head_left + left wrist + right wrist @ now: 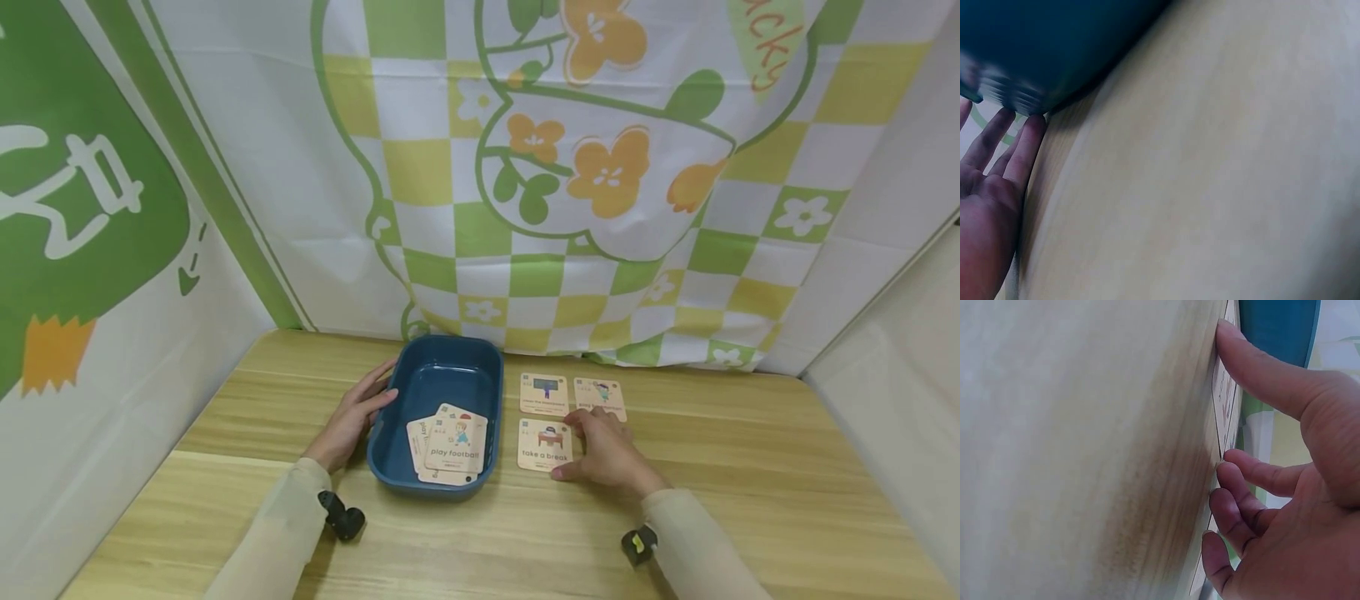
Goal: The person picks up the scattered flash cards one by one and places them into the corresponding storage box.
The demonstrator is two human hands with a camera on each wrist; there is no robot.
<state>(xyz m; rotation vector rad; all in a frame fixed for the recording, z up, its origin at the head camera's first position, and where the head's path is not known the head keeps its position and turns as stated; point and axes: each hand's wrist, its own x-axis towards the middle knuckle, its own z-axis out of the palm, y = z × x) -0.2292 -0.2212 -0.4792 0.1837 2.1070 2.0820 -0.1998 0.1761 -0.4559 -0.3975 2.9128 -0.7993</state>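
Observation:
A dark blue rectangular tray point(382, 467) stands on the table with several picture cards inside; the top card point(456, 446) reads "play football". My left hand point(356, 417) touches the tray's left side, thumb at the rim and fingers fairly straight along the outer wall. In the left wrist view those fingertips meet the tray point(1072, 50). To the tray's right, my right hand point(606, 450) holds a "take a break" card point(536, 442) flat on the table, thumb at its lower right corner and forefinger at its upper right corner.
Behind that card lie two more cards: a blackboard card point(544, 394) and, right of it, another picture card point(600, 390) partly covered by my right fingers. The wooden table point(750, 483) meets a checkered curtain point(540, 275) at its back edge.

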